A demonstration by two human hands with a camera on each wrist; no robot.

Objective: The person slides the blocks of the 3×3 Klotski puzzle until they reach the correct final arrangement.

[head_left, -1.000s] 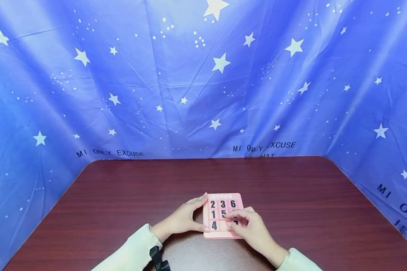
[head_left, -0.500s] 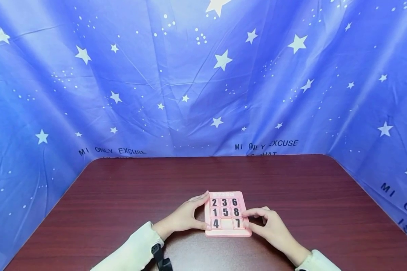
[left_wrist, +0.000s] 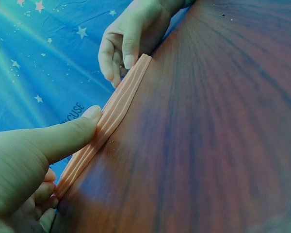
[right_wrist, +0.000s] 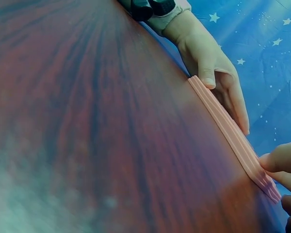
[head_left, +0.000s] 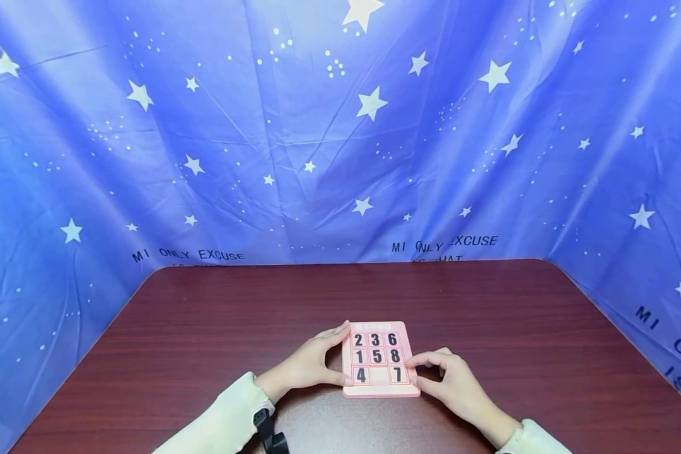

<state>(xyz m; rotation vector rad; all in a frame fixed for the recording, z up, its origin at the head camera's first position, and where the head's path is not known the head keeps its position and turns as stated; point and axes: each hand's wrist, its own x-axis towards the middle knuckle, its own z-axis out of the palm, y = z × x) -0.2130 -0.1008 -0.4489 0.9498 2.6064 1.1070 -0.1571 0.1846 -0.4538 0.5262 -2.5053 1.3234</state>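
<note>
A pink number sliding puzzle (head_left: 379,376) lies flat on the table, its ridged side edge (left_wrist: 117,109) visible in the left wrist view. Its rows read 2 3 6, then 1 5 8, then 4, a gap and 7. My left hand (head_left: 303,364) holds the left side, thumb at the lower corner and fingers along the upper part. At the right side, my right hand (head_left: 459,384) has thumb and index finger against the edge beside the 8 and 7 tiles; its other fingers are curled beneath and partly hidden.
The dark red-brown wooden table (head_left: 232,315) extends around the puzzle on all sides. Behind and beside it hangs a blue curtain (head_left: 295,126) with white stars and printed words. A black strap (head_left: 268,432) is on the left wrist.
My right hand has drawn back from over the tiles to the right edge, uncovering the 8 and 7. Over the last half second both hands and the puzzle stay almost still.
</note>
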